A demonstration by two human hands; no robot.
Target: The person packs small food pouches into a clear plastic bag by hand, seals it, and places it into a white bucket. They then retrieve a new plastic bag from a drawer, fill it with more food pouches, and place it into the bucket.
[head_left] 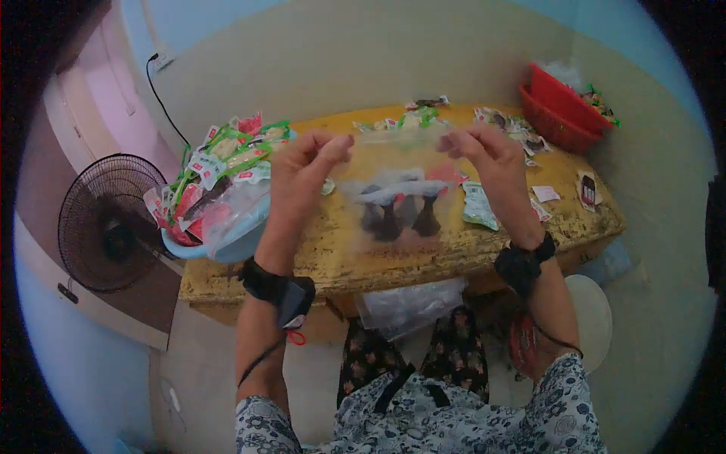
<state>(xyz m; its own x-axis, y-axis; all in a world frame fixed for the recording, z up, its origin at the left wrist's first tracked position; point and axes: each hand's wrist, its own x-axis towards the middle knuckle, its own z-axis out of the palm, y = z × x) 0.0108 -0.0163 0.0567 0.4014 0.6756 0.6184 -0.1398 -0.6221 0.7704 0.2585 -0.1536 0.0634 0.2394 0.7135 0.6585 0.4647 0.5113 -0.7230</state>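
A clear plastic bag [401,197] hangs upright above the table, with dark items and some white and red pieces showing through it. My left hand [311,163] pinches its upper left corner between thumb and fingers. At the upper right corner, my right hand [488,163] holds the bag in the same kind of pinch. The bag's top edge is stretched between the two hands. Just right of the bag, a green and white packet [478,206] lies on the yellow table [318,265].
A blue basin [249,238] heaped with colourful packets stands at the left. Red baskets [560,121] sit at the back right. More small packets [420,117] lie along the table's back. A black fan [113,223] stands far left. Clear plastic [412,306] lies by my lap.
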